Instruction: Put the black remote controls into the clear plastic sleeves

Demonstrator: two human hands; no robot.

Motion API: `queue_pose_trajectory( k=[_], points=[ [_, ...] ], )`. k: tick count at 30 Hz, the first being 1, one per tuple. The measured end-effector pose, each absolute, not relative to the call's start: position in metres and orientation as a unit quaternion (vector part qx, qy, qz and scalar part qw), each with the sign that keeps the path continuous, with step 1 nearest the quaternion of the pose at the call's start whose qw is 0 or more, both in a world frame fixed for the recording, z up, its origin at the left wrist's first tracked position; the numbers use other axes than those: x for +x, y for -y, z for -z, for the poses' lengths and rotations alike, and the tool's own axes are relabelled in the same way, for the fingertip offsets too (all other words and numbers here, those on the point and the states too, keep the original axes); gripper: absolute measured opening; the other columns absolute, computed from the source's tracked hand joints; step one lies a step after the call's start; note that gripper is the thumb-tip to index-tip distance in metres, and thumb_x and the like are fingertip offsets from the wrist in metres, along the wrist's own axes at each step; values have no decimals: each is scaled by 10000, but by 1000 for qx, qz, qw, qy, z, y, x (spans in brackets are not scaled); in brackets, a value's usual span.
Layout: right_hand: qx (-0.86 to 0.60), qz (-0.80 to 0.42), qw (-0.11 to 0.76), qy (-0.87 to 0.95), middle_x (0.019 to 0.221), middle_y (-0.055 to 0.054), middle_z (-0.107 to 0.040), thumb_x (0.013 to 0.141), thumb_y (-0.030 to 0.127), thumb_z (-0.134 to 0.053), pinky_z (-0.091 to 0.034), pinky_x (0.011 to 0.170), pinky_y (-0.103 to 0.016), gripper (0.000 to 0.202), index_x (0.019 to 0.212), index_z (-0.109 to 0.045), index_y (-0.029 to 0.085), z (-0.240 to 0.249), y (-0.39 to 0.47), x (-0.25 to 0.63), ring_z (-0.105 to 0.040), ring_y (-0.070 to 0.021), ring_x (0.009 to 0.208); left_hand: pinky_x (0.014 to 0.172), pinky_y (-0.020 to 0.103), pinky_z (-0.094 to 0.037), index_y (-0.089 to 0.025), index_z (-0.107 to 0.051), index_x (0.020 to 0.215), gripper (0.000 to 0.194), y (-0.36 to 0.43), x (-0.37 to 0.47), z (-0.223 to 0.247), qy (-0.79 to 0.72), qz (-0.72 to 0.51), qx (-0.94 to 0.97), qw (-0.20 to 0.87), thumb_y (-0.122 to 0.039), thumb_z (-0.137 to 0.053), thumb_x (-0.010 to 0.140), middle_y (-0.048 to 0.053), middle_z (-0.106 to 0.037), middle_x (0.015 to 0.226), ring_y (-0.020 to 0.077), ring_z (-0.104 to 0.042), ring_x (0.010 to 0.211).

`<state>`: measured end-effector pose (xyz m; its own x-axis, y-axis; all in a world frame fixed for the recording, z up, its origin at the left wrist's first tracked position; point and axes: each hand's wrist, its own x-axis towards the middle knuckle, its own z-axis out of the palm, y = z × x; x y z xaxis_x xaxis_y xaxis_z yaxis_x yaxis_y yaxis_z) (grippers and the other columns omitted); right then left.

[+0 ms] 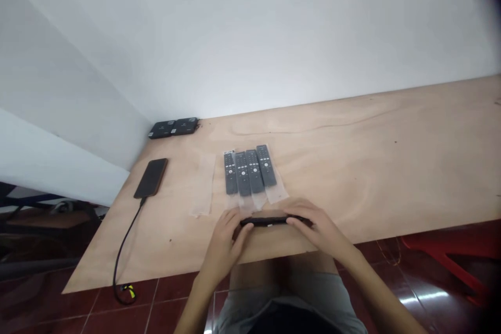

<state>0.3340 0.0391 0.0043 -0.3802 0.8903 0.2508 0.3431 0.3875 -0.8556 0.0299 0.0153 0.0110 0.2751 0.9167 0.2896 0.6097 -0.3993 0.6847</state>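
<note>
Near the table's front edge, my left hand (227,236) and my right hand (316,225) hold a slim black remote control (268,221) sideways between them. Each hand pinches one end with the thumb on the near side; the fingers behind it are partly hidden. The remote is turned edge-on, so its buttons do not show. Just beyond my hands, several dark remote controls (255,170) lie side by side, buttons up, with clear plastic sleeves (277,192) around their lower parts. A flat translucent sleeve (204,183) lies to their left.
A phone (152,178) with a black cable (124,242) lies at the left; the cable hangs over the front edge. Two black boxes (183,126) sit in the back left corner against the white wall (274,36). A red chair (446,255) stands at the lower right.
</note>
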Motion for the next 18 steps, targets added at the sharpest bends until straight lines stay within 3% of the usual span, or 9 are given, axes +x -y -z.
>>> queue_pose_trajectory(
  k=[4,6,10,18],
  points=[
    [-430,-346,374,746,1291,-84,-773,1141,290,-540,-600,1089,-484,292,1320,-770,302,-6,-40,326,-714,-281,1221,902,428,-558,-257,-768,1060,112,-18,45,-13,-540,-333,726,266,-352,-771,1000,57,-754,1030,278,-669,1037],
    [-422,-335,353,765,1335,-86,-750,1129,288,-571,-589,1111,-480,287,1353,-748,307,-7,-40,327,-694,-282,1259,862,410,-546,-257,-771,991,120,-19,48,-12,-549,-330,715,282,-351,-829,945,45,-733,961,271,-657,984],
    [-396,-311,320,803,1481,-102,-671,1004,314,-795,-541,1189,-517,485,1472,-667,319,-3,-39,334,-627,-316,1373,870,408,-533,-253,-769,947,167,-21,47,-12,-565,-314,698,308,-325,-895,864,39,-724,951,277,-646,989],
    [-387,-276,325,817,1354,-100,-732,1009,313,-796,-591,1093,-525,487,1482,-684,349,10,-36,337,-672,-323,1260,951,440,-557,-257,-807,1016,157,-28,35,-26,-544,-289,694,373,-359,-863,910,48,-752,1024,281,-687,1045]
  ],
)
